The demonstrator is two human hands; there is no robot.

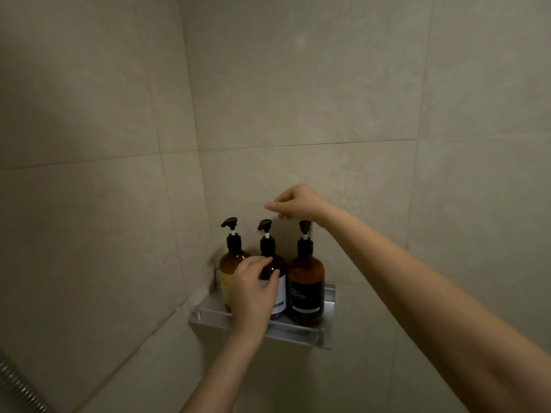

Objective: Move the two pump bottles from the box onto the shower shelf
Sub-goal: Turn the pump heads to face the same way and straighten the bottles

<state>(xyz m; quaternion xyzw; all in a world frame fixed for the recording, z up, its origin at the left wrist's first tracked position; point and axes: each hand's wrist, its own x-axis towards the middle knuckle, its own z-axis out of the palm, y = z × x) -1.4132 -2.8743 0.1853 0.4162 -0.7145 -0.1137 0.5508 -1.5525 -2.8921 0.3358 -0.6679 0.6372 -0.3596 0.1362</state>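
Three amber pump bottles with black pumps stand upright in a row on the metal shower shelf [326, 296] in the wall corner. The left bottle [229, 263] has a pale label, the middle bottle [278, 281] a white label, the right bottle [306, 281] a black label. My left hand [253, 293] wraps its fingers around the front of the middle bottle's body and covers part of the left one. My right hand [295, 202] hovers just above the pump heads of the middle and right bottles, fingers loosely curled, holding nothing. The box is not in view.
Beige tiled walls [328, 99] meet in a corner directly behind the shelf. A metal shower hose [18, 386] runs along the lower left edge of the view.
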